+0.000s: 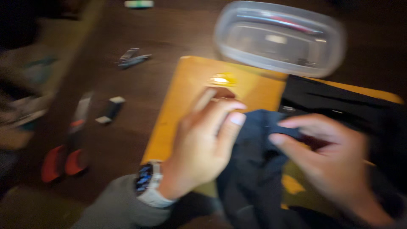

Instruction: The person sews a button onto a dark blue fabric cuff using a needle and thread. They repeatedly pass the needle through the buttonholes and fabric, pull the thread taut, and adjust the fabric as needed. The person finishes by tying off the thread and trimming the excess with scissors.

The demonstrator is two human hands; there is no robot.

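Observation:
The picture is motion-blurred. My left hand [203, 144], with a wristwatch on its wrist, is closed around a small pale stick-like thing [206, 98] over a yellow board [186, 106]. My right hand [330, 161] pinches the edge of a dark navy cloth [250, 178] that lies across the board between both hands. A black cloth or pouch [339, 106] lies further right on the board.
A clear plastic container [280, 38] stands behind the board. On the brown table to the left lie scissors with red handles [68, 157], a small black-and-white block [110, 109] and a small metal tool [132, 58].

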